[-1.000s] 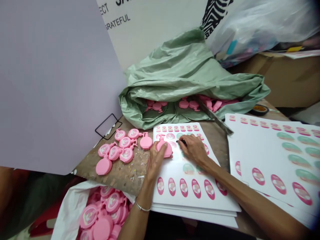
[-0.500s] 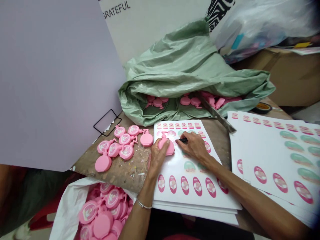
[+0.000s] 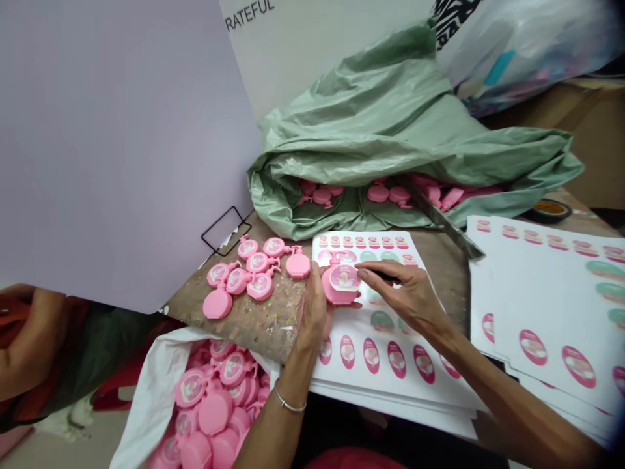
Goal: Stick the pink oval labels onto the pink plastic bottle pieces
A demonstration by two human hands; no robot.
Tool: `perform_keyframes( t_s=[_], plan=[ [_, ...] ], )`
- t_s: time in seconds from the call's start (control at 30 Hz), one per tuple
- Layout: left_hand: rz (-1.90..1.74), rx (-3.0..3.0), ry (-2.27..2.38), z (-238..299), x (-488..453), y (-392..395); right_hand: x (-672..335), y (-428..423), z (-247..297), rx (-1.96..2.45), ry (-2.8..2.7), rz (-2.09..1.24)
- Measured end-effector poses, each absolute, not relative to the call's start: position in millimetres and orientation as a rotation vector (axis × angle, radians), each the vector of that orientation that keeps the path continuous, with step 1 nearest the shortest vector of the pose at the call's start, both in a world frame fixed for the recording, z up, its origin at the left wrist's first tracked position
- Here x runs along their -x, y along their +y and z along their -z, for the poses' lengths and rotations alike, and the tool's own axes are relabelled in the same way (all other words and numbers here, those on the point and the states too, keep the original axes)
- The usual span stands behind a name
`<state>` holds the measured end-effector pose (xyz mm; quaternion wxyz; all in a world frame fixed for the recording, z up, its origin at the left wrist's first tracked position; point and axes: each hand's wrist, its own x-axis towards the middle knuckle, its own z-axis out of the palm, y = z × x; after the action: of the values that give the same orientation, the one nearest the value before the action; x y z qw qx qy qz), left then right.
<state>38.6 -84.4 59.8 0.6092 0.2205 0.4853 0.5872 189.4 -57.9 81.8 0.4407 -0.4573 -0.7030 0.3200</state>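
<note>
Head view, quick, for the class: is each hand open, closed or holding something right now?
Left hand: closed, holding a pink bottle-shaped plastic piece.
Right hand: closed, holding a slim black pen-like tool.

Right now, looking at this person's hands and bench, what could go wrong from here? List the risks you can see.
The pink bottle-shaped plastic piece is held up by the left hand, so its round label could get smudged or knocked crooked by the right hand. The black pen-shaped tool in that hand might mark the sticker sheet below. Loose pink pieces lying nearby could get nudged and mixed into the white bag.
</note>
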Motion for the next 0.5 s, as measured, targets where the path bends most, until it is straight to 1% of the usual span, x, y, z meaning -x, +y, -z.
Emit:
perform_keyframes(
  t_s=[0.2, 0.5],
  plan=[
    [-1.333, -0.531, 1.043, -70, -39, -91, -187, -72, -85, 1.059, -1.802, -0.732],
    [-1.338, -0.504, 1.028, -81, -41, -96, -185, -76, -90, 1.086, -1.813, -0.658]
  ],
)
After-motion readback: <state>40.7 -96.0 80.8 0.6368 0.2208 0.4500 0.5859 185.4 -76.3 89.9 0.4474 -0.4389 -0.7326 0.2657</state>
